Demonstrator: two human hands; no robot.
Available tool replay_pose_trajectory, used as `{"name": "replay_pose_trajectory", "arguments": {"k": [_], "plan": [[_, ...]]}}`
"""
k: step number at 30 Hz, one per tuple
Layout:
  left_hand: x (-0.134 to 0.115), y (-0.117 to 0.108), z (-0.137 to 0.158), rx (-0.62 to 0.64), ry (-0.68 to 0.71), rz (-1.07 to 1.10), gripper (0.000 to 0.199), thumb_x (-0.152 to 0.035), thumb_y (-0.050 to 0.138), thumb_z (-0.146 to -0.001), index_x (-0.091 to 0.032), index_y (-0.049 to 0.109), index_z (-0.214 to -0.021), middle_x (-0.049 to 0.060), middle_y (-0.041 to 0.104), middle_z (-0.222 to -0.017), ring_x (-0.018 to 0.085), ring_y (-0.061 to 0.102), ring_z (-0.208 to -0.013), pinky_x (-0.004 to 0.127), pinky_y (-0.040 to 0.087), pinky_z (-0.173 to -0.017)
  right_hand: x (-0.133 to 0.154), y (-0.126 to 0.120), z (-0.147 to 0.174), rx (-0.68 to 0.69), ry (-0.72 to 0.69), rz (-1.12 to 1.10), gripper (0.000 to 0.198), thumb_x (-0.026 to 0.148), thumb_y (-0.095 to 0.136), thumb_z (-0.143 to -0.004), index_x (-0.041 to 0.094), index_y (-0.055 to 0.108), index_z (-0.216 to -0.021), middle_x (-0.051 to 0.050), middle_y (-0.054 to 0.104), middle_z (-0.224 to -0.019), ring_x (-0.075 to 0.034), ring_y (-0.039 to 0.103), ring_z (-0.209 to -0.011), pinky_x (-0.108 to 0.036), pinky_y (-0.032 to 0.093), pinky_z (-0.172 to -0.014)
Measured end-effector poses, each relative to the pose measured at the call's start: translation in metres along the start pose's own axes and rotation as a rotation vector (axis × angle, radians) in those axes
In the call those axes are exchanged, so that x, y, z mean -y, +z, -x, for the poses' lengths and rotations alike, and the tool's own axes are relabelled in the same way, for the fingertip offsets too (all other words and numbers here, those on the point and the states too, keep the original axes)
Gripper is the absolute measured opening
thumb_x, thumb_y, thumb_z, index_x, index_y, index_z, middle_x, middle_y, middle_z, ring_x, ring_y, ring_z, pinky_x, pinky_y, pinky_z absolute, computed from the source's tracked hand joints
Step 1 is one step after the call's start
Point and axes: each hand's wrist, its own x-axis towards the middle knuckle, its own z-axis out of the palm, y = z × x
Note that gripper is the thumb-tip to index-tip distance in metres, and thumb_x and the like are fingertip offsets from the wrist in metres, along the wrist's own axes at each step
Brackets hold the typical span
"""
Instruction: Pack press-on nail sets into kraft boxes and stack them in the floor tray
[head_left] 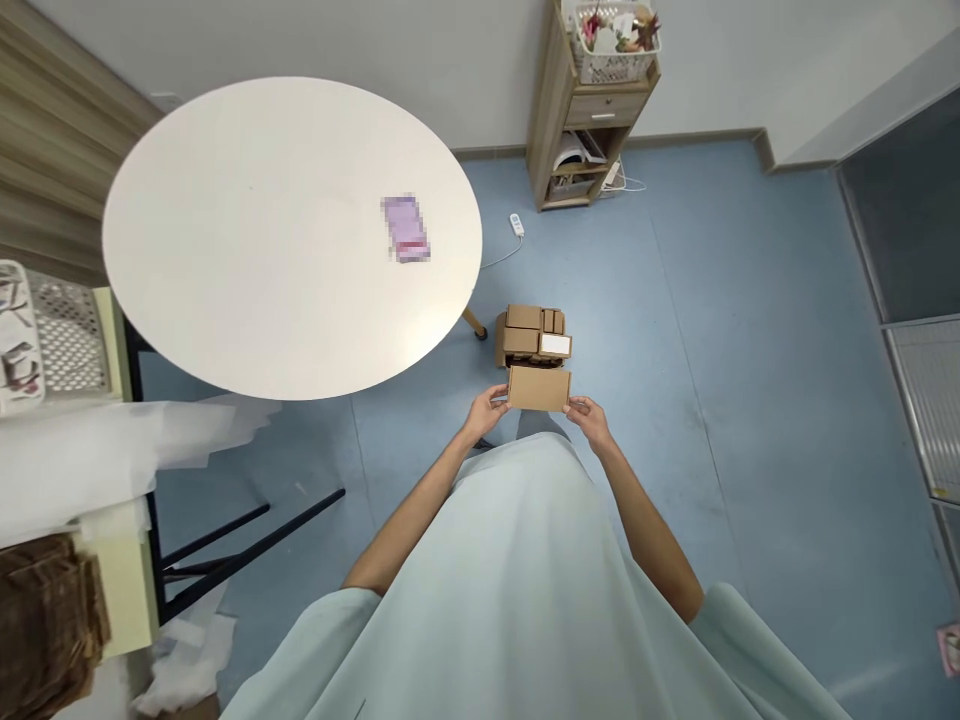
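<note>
Between my two hands is a flat brown cardboard box (538, 389), held level in front of my body. My left hand (487, 412) grips its left edge with the thumb and fingers. On the opposite edge, my right hand (590, 418) pinches the corner. Just beyond it on the floor stands an open carton (500, 341) filled with several smaller cardboard boxes (523, 317). One box in it carries a white label (555, 344). The held box hides the near side of the carton.
A white oval table (285, 240) with a blurred purple item (406, 229) stands to the left. A wooden cabinet (546, 140) bears a basket of decorations (619, 66). A white power strip (516, 225) and its cable lie on the blue floor (637, 320). Black metal legs (255, 553) stand lower left.
</note>
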Motion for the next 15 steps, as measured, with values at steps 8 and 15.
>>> {"name": "replay_pose_trajectory", "arguments": {"k": [8,15], "plan": [[-0.048,0.079,-0.097,-0.147,-0.126,-0.197,0.038,-0.020,0.080,-0.085,-0.016,0.073,-0.122,0.016,0.079,-0.122,0.029,0.079,-0.103,0.050,0.061,-0.103,0.030,-0.064,-0.125,0.010,0.081,-0.041,0.077,0.071,0.096,-0.045,0.022,0.067,-0.096,-0.010,0.079,-0.099,-0.023,0.070,-0.091,-0.042,0.058,-0.089],[-0.078,0.122,-0.189,-0.115,-0.242,-0.331,0.039,-0.007,0.071,-0.093,-0.012,0.070,-0.132,0.016,0.073,-0.138,0.023,0.075,-0.104,0.038,0.056,-0.104,0.045,-0.104,-0.240,0.059,0.164,-0.048,0.067,0.061,0.099,-0.051,0.023,0.068,-0.097,-0.009,0.079,-0.104,-0.025,0.070,-0.102,-0.041,0.057,-0.093]]}}
